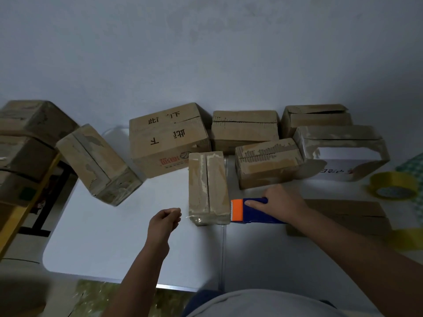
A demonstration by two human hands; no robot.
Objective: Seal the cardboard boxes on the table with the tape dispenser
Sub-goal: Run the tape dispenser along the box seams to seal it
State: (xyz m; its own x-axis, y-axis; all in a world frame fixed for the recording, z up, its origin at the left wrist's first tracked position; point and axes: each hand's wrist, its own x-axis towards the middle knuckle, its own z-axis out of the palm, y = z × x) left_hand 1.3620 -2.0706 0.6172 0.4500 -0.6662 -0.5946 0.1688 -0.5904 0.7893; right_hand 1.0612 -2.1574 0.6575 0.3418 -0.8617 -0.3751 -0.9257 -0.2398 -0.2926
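Now the right hand (pixel 282 202) is gripping the dispenser (pixel 256 211) and the left hand (pixel 167 219) is pinching tape, which might twist off the box (pixel 208 186).

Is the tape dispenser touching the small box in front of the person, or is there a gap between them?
Touching. In the head view, the orange end of the tape dispenser sits against the right near edge of the small box, with no table showing between them.

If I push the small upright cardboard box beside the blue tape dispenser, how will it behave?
The small upright cardboard box looks narrow and tall, so a high sideways push may tip it. Its worn, peeled surface suggests soft, easily dented cardboard. On the smooth white table it would probably slide readily.
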